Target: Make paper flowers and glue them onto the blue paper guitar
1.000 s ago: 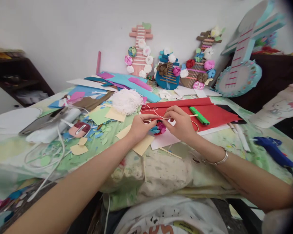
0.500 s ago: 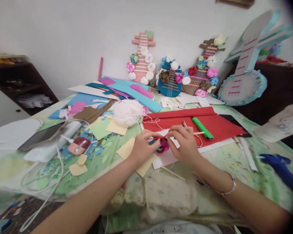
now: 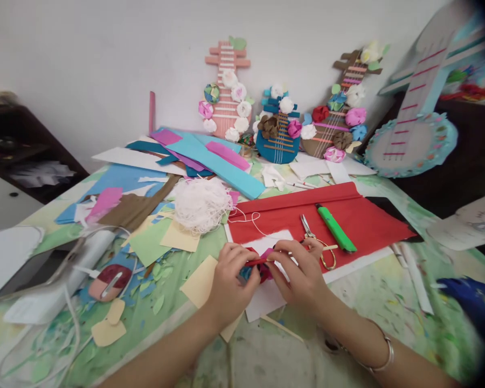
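Note:
Between the fingertips of both hands is a small crumpled paper piece [image 3: 267, 260] in red, magenta and blue, partly hidden by the fingers. My left hand [image 3: 231, 277] pinches its left side, thumb below and fingers above. On the right side my right hand [image 3: 305, 269] also pinches it, fingers curled. A thin pale stick [image 3: 330, 247] pokes out past the right fingers. Below the hands lies a white paper sheet [image 3: 262, 302]. Gold-handled scissors [image 3: 327, 261] and a green utility knife [image 3: 336, 229] rest on red paper [image 3: 262, 211] just beyond my right hand.
A ball of white string [image 3: 202, 205] sits beyond my left hand. Paper scraps, a phone [image 3: 36, 268] and a cabled pink case [image 3: 110, 283] lie at left. Paper-flowered lute models [image 3: 278, 145] lean on the wall. A blue glue gun [image 3: 466, 293] is at right.
The view has shifted, so the table things appear lower and more spread out. Both hands still pinch the paper piece, which now shows more magenta on top. The scissors are less covered.

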Demonstrator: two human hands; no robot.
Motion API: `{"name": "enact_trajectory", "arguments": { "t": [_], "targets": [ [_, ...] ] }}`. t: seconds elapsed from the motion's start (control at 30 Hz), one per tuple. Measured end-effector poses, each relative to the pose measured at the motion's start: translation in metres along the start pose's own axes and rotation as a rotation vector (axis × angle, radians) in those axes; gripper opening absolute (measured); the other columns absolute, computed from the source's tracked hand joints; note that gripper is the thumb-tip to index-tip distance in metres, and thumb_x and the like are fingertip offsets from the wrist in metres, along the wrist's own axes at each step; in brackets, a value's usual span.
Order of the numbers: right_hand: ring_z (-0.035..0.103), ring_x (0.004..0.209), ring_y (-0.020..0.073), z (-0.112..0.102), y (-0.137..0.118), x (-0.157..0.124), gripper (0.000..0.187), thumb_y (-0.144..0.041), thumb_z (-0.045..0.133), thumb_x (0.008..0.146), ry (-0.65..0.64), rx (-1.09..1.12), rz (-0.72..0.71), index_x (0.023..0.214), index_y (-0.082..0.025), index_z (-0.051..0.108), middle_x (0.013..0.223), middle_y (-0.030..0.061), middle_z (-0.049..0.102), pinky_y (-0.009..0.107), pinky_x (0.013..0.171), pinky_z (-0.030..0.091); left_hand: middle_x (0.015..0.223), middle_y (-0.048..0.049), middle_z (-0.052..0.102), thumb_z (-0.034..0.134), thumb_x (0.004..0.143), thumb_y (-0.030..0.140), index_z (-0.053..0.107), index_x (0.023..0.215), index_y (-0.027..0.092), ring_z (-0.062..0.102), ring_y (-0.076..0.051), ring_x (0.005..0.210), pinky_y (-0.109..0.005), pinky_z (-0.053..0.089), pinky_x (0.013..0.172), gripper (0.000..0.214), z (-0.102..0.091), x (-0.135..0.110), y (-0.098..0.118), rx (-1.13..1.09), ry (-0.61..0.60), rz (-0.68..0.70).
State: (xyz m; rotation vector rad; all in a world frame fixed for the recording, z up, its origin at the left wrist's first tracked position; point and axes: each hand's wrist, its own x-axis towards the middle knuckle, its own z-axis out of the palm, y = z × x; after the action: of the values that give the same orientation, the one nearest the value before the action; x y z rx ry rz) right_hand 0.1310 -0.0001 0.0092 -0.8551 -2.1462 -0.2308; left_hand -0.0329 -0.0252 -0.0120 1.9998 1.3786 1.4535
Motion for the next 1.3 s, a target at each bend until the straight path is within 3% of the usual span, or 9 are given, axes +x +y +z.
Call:
{"name": "enact_trajectory", "arguments": {
  "t": [0.23,0.67,1.07,1.3],
  "targets": [
    [0.057,0.070,0.0122,0.001,0.003,-0.003,0.011,-0.009,0.062,0.081,-0.023,0.009,0.022,0.089,-0.016,0.060,0.089,0.0048,0.065,0.041,0.086,0.029,0.081,-0.0061,0.063,0.056,0.083,0.010,0.063,0.088,0.017,0.051,-0.020,0.085,-0.035,0.045,0.076,0.012,-0.006,0.003,0.001,-0.059,-0.075,-0.040],
    [0.059,0.064,0.0133,0.000,0.010,-0.003,0.014,-0.013,0.063,0.083,-0.023,0.015,-0.049,0.096,-0.017,0.063,0.100,0.0111,0.062,0.048,0.087,0.034,0.084,-0.0077,0.065,0.053,0.088,0.015,0.064,0.092,0.018,0.050,-0.022,0.088,-0.038,0.046,0.079,0.013,-0.006,0.001,0.002,0.015,-0.044,0.029],
    [0.059,0.059,0.0126,-0.001,0.002,0.004,0.006,-0.011,0.063,0.083,0.042,-0.094,-0.138,0.088,-0.015,0.063,0.087,0.0082,0.065,0.043,0.082,0.032,0.088,-0.0075,0.065,0.051,0.088,0.014,0.063,0.096,0.017,0.048,-0.023,0.094,-0.041,0.039,0.083,0.015,-0.010,-0.002,0.003,0.221,-0.067,0.114],
    [0.059,0.065,0.0126,-0.001,-0.003,0.002,0.009,-0.010,0.060,0.086,0.032,-0.121,-0.096,0.090,-0.018,0.059,0.086,0.0055,0.068,0.041,0.084,0.032,0.088,-0.0071,0.064,0.053,0.087,0.012,0.063,0.096,0.018,0.048,-0.023,0.091,-0.040,0.039,0.080,0.014,-0.007,-0.006,0.000,0.309,-0.028,0.145]
  ]
}}
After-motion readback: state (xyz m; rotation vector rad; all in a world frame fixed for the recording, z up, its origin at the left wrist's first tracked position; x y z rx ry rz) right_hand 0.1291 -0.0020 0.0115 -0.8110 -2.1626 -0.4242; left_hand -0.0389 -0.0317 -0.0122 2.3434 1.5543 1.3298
